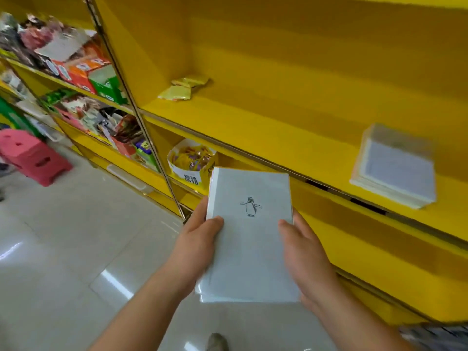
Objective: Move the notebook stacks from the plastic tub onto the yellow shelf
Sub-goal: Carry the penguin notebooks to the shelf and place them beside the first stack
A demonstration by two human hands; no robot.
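Observation:
I hold a stack of pale grey notebooks (pixel 249 239) with a small penguin drawing on the top cover, in front of the yellow shelf (pixel 291 127). My left hand (pixel 200 239) grips its left edge with the thumb on top. My right hand (pixel 304 247) clasps its right edge. The stack hovers below the level of the shelf board, near its front lip. Another wrapped notebook stack (pixel 395 168) lies on the shelf board at the right. The plastic tub is out of view.
Yellow packets (pixel 184 88) lie at the back left of the same shelf board. A box of snack packets (pixel 192 163) sits on the board below. Crowded shelves (pixel 76 79) fill the left side. A pink stool (pixel 33 155) stands on the tiled floor.

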